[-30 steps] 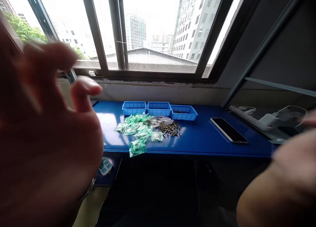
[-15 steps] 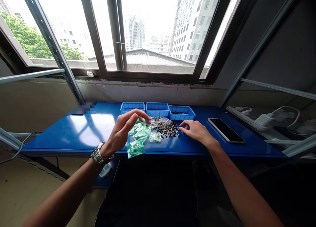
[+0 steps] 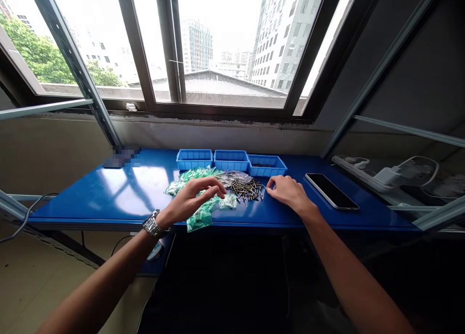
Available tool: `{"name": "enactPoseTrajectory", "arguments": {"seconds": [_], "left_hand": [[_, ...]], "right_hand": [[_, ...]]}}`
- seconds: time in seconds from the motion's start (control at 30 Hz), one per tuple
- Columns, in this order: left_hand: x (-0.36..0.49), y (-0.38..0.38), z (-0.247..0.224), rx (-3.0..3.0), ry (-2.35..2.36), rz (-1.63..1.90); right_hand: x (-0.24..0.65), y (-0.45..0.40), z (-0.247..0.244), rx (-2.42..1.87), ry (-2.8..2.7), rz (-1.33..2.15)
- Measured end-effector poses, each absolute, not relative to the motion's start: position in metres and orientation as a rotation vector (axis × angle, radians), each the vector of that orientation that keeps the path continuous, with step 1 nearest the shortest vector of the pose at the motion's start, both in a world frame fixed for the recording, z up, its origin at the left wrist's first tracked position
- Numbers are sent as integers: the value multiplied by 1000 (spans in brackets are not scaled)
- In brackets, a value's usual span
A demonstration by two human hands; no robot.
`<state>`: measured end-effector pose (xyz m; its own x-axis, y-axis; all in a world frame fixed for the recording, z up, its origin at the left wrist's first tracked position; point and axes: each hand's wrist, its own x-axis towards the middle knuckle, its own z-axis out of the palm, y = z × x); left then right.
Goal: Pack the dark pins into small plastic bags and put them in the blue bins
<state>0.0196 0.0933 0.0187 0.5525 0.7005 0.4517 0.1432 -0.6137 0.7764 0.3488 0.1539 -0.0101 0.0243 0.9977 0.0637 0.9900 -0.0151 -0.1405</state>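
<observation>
At the far left, a black cable (image 3: 27, 213) is seen curving near the end of the blue metal table (image 3: 109, 198), and a pixelated object (image 3: 121, 157) is placed at the table's back edge. Further right, the left hand (image 3: 192, 198) is held low over a spread of green plastic bags (image 3: 192, 175), with a steel wristwatch (image 3: 154, 225) worn on its wrist. This hand is half closed, its fingers curled toward the right; whether anything is held in it cannot be told. One green bag (image 3: 199, 221) is lying at the table's front edge, just below the hand. Three blue plastic bins (image 3: 231, 160) are lined up along the wall, and a few dark pins (image 3: 262, 165) are seen in the rightmost one. Clear plastic bags (image 3: 232, 179) are heaped beside the green ones, next to a pile of loose metal pins (image 3: 245, 191). The right hand (image 3: 286, 191) is positioned at the pile's right edge, its fingers loosely curved and its thumb and forefinger drawn close together; whether a pin is pinched there cannot be told. A black smartphone (image 3: 331, 191) is lying further right, and a white power strip (image 3: 358, 171) is visible beyond it.
</observation>
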Motion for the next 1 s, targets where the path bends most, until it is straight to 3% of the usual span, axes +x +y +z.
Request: {"name": "enactPoseTrajectory", "arguments": {"seconds": [0.27, 0.47, 0.67, 1.0], "left_hand": [[31, 117, 13, 2147, 699, 1002], [62, 193, 6, 2218, 1029, 1409], [62, 243, -19, 2159, 1210, 1524], [58, 237, -30, 2308, 1110, 1440]], "right_hand": [[340, 158, 19, -1764, -2132, 92], [282, 204, 42, -1296, -2203, 104], [258, 248, 13, -1182, -2146, 143], [262, 245, -17, -961, -2010, 391]]}}
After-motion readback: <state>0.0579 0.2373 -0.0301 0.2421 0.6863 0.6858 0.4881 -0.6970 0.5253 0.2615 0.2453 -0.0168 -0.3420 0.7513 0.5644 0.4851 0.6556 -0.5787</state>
